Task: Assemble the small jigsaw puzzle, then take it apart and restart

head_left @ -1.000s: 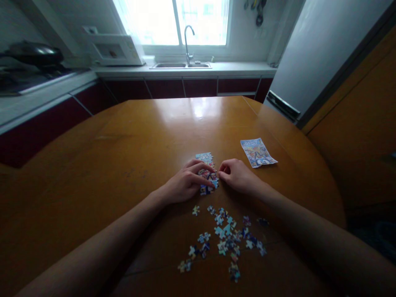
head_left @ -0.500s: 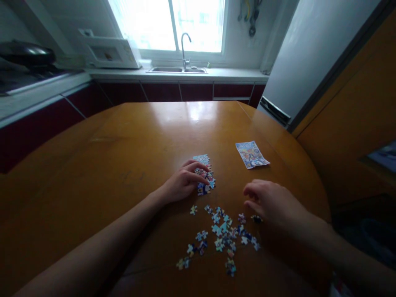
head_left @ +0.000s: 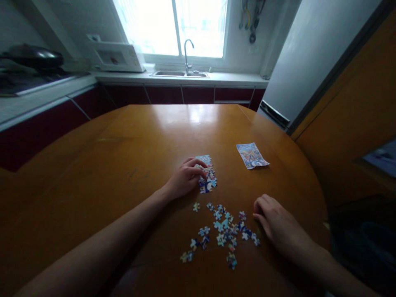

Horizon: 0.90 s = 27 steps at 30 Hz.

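Observation:
My left hand (head_left: 185,178) rests over the left side of a partly joined jigsaw puzzle (head_left: 210,178), its fingers bent and apart. It hides part of the puzzle, whose right edge is uneven. My right hand (head_left: 275,220) is low over the table, just right of the loose puzzle pieces (head_left: 227,227). Its fingers are curled in with the thumb close to them, and what they hold, if anything, is hidden. One single puzzle piece (head_left: 196,207) lies apart, below the joined puzzle.
A creased picture sheet (head_left: 252,156) lies on the right part of the wooden table (head_left: 148,136). Beyond the table are a counter with a sink (head_left: 181,74), a microwave (head_left: 119,57) and a pan (head_left: 35,57). A fridge (head_left: 309,62) stands at the right.
My right hand has come down and slightly right; the dark piece beside it no longer shows. My left hand stays on the puzzle, its fingers drawn back a little. The camera view has tilted slightly.

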Available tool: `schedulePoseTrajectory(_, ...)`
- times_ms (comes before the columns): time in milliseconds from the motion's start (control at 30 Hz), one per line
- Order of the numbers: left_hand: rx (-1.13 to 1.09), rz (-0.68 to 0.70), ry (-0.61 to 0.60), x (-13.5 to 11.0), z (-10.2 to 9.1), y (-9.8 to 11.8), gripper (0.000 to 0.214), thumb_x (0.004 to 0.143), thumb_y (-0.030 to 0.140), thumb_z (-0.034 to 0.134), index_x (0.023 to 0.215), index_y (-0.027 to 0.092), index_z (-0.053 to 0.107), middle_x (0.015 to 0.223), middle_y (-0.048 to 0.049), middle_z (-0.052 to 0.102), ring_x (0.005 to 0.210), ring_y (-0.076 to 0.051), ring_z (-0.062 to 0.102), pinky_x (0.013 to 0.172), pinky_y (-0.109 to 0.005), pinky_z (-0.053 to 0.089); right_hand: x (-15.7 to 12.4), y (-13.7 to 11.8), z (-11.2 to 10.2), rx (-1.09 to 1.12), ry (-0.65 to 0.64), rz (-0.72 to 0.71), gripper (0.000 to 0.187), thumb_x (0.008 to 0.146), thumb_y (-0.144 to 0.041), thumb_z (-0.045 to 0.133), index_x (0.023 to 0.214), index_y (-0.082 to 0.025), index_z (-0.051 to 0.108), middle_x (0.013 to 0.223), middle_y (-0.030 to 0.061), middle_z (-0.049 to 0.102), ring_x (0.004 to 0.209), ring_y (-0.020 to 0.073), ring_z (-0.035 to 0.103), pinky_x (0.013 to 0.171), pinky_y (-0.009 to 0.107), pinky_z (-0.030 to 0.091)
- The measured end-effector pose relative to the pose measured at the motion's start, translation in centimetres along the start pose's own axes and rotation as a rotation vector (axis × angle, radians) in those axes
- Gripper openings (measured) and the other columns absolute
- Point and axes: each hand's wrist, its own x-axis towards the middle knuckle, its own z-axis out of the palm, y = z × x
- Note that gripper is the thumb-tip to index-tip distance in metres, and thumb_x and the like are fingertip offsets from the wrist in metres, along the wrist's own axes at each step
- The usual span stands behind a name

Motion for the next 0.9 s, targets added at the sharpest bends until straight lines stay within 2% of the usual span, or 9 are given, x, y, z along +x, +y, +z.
schedulePoseTrajectory(100,-0.006,0.001,0.016,0.0,0.1,0.0,0.031,0.084,0.007,0.053,0.080,0.026,0.077,0.109,-0.0034,0.070,0.107,-0.023,0.056,0.098,-0.047,0.048,0.0,-0.2,-0.3,0.046,-0.023,0.036,0.017,0.086,-0.009,0.058,0.078,-0.023,0.053,0.081,0.0048,0.065,0.073,0.0206,0.060,0.065,0.032,0.045)
schedulePoseTrajectory(200,-0.017,0.008,0.023,0.1,0.0,0.2,0.030,0.085,0.007,0.054,0.080,0.025,0.077,0.108,-0.0036,0.070,0.105,-0.023,0.057,0.097,-0.046,0.048,1.2,-0.6,-1.3,0.208,-0.025,0.047,0.011,0.089,-0.014,0.057,0.083,-0.023,0.058,0.078,0.0025,0.068,0.068,0.0179,0.062,0.064,0.030,0.045)
schedulePoseTrajectory(333,-0.023,0.010,0.008,0.1,-0.2,0.6,0.031,0.083,0.005,0.053,0.080,0.025,0.077,0.109,-0.0033,0.070,0.107,-0.022,0.057,0.097,-0.045,0.048,5.0,-1.7,-2.1,0.440,0.044,-0.033,0.008,0.087,-0.015,0.062,0.087,-0.020,0.069,0.082,0.0038,0.071,0.075,0.0176,0.066,0.069,0.029,0.049)
schedulePoseTrajectory(433,-0.029,0.034,-0.021,0.2,-0.4,1.0,0.033,0.081,0.003,0.053,0.076,0.025,0.077,0.109,-0.0029,0.070,0.107,-0.022,0.057,0.098,-0.045,0.046,8.4,-3.3,-1.5,0.593,-0.036,-0.061,0.022,0.086,-0.007,0.055,0.090,-0.018,0.073,0.078,0.0043,0.071,0.066,0.0149,0.063,0.061,0.026,0.048)
schedulePoseTrajectory(500,-0.038,0.072,-0.060,0.2,-0.6,1.2,0.033,0.084,0.004,0.055,0.076,0.026,0.078,0.109,-0.0029,0.070,0.107,-0.022,0.057,0.099,-0.044,0.045,10.4,-4.4,-0.8,0.658,-0.115,-0.057,0.019,0.086,-0.007,0.057,0.089,-0.016,0.073,0.069,0.0029,0.069,0.059,0.0134,0.061,0.056,0.025,0.047)
schedulePoseTrajectory(667,-0.069,0.147,-0.128,0.1,-1.0,1.4,0.031,0.089,0.008,0.060,0.086,0.030,0.081,0.112,-0.0026,0.070,0.110,-0.022,0.055,0.102,-0.044,0.044,13.2,-5.5,0.7,0.656,-0.278,-0.082,0.006,0.082,-0.011,0.069,0.077,-0.014,0.072,0.059,0.0030,0.067,0.052,0.0129,0.059,0.049,0.023,0.043)
schedulePoseTrajectory(767,-0.062,0.135,-0.184,0.1,-1.2,1.6,0.035,0.086,0.004,0.062,0.091,0.034,0.081,0.114,-0.0015,0.069,0.113,-0.023,0.054,0.104,-0.044,0.043,13.4,-5.0,0.9,0.617,-0.303,-0.119,0.009,0.081,-0.011,0.069,0.076,-0.015,0.075,0.061,0.0043,0.069,0.054,0.0129,0.059,0.051,0.023,0.042)
schedulePoseTrajectory(900,-0.039,0.110,-0.226,0.0,-1.3,1.9,0.040,0.086,0.002,0.061,0.091,0.036,0.081,0.114,-0.0006,0.068,0.112,-0.022,0.055,0.106,-0.045,0.042,12.8,-4.6,0.9,0.588,-0.340,-0.095,0.015,0.082,-0.010,0.065,0.076,-0.015,0.077,0.059,0.0032,0.067,0.053,0.0124,0.056,0.050,0.024,0.041)
